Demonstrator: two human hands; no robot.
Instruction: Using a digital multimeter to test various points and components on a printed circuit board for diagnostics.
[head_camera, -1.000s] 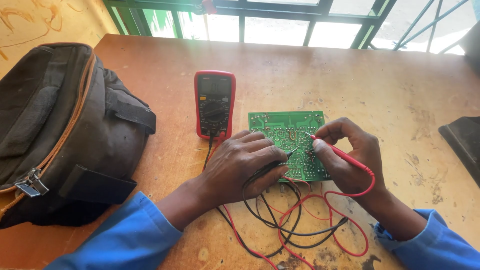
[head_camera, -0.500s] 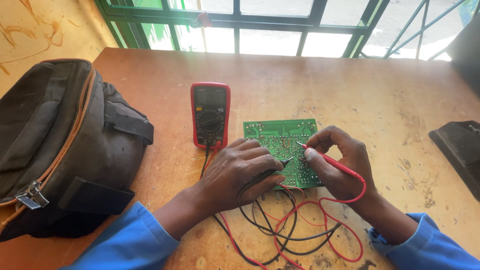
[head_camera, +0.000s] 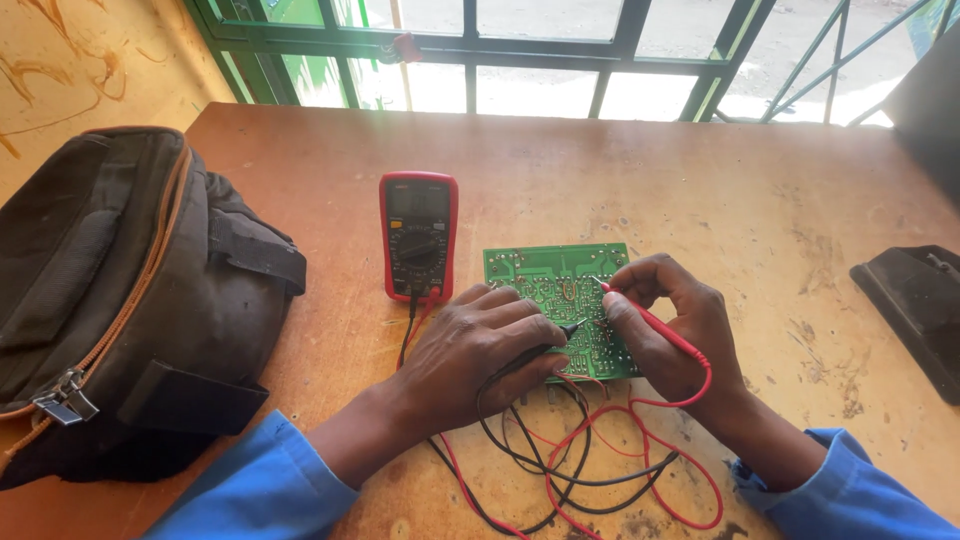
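- The left hand (head_camera: 470, 350) lies palm-down on the desk (head_camera: 700, 190), just near-left of the green circuit board (head_camera: 565, 300), its fingers curled around a black probe (head_camera: 545, 345).
- The black probe's tip pokes out past the fingertips and touches the board's solder side near its middle.
- The right hand (head_camera: 670, 330) grips a red probe (head_camera: 650, 320) like a pen, pinched between thumb and fingers; the tip meets the board just right of the black one.
- The circuit board lies flat on the desk, near the middle, its near-right part covered by the right hand.
- A red-cased multimeter (head_camera: 418, 235) lies flat just left of the board's far edge, screen end pointing far, dial below it.
- Black and red leads (head_camera: 580, 460) run from the meter's near end, pass under the left hand and loop in a loose tangle on the desk between the two wrists.
- Both forearms wear blue sleeves (head_camera: 250, 490) at the near edge.
- A dark bag (head_camera: 120, 290) with an orange-trimmed zip sits at the left, well apart from the board.
- A black object (head_camera: 915, 305) lies at the right edge of the desk; I cannot tell what it is.
- A green-framed window (head_camera: 540, 50) runs along the far side.
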